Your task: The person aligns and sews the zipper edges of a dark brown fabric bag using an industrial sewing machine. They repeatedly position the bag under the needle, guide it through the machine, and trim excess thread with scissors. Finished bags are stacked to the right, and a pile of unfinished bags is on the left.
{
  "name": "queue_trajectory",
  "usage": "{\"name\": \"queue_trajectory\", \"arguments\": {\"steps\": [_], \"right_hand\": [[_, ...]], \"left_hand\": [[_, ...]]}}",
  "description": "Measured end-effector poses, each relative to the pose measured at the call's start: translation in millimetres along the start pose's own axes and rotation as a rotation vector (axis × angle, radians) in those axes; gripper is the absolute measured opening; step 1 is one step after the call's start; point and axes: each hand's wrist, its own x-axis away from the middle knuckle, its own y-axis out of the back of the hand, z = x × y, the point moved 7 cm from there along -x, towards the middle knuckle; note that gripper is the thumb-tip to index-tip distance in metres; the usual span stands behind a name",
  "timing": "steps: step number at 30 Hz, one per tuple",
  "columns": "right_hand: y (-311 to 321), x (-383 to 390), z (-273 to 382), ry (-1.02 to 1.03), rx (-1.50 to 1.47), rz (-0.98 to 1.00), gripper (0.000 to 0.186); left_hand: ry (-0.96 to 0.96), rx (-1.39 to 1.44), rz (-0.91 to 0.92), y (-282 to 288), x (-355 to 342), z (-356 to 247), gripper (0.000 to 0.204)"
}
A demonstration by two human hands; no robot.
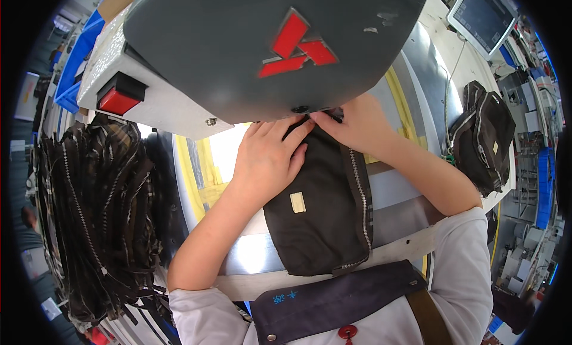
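Observation:
A dark brown fabric pouch piece (316, 226), with a metal zipper along its right side and a pale label, lies on the machine bed under a big grey machine head (250, 41) bearing a red emblem. My left hand (268, 157) rests on the pouch's upper part with fingers stretched out and slightly apart. Across from it, my right hand (357, 124) is at the pouch's top edge, thumb bent in toward hidden fingers; what they grip is concealed by the machine head.
A thick heap of dark zippered pieces (98, 220) hangs at the left. Another dark zippered pouch (482, 136) lies at the right, below a screen panel (482, 17). A blue crate (74, 71) stands at upper left. Yellow tape (196, 178) marks the bed.

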Motion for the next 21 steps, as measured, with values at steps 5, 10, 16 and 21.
{"name": "queue_trajectory", "arguments": {"steps": [5, 10, 16, 21], "right_hand": [[-6.8, -3.3, -11.8, -0.119, -0.083, 0.075, 0.013], [-6.6, -4.0, 2.4, 0.201, 0.169, -0.024, 0.012], [8.4, 6.4, -1.0, 0.159, 0.143, -0.007, 0.013], [45.5, -10.3, -30.5, -0.184, 0.501, 0.144, 0.011]], "left_hand": [[-0.011, -0.006, -0.010, -0.4, 0.7, -0.2, 0.034], [-0.010, -0.012, -0.006, -0.4, 0.0, -0.4, 0.033], [0.000, 0.000, 0.003, -0.9, 0.3, 0.9, 0.034], [0.016, -0.008, 0.006, -0.2, 2.1, 0.9, 0.033]]}}
